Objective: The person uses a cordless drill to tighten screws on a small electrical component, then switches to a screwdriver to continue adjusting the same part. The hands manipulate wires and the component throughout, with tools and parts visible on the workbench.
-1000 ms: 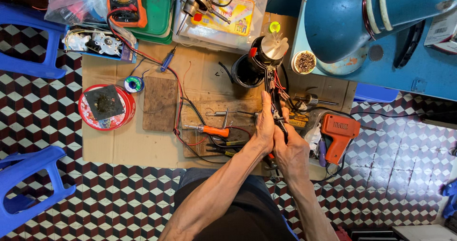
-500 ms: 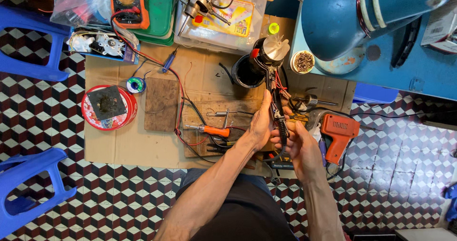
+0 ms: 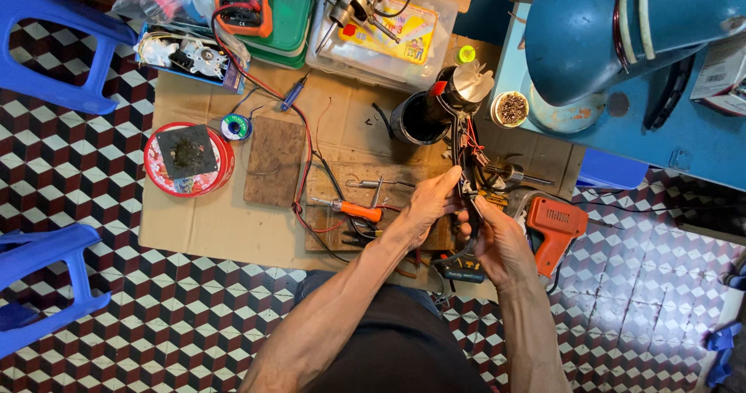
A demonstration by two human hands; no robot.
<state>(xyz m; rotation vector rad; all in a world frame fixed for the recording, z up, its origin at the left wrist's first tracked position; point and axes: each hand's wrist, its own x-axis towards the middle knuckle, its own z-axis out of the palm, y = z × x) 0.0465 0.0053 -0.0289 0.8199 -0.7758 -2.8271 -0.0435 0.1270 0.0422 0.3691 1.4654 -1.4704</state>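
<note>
1. Both hands meet over the brown cardboard sheet (image 3: 202, 222) spread on the chequered tile floor, just in front of the person's lap.
2. Held item: a long, narrow black appliance handle with exposed red and black wiring (image 3: 465, 168). Its long axis runs away from the body, from the hands up to a dark cylindrical motor housing with a white fan end (image 3: 454, 98).
3. Left hand (image 3: 426, 206): fingers closed around the near part of the handle from its left side, thumb on top.
4. Right hand (image 3: 501, 241): wrapped around the lowest end of the handle from the right; fingertips hidden behind it, so how tight the hold is I cannot tell. It sits nearer the body than the left.
5. The motor end lies beyond both grips, resting just beside an open black cylinder.
6. Nearby, untouched: an orange-handled screwdriver (image 3: 353, 209) left of the left hand; an orange pistol-shaped soldering gun (image 3: 553, 226) right of the right hand.
</note>
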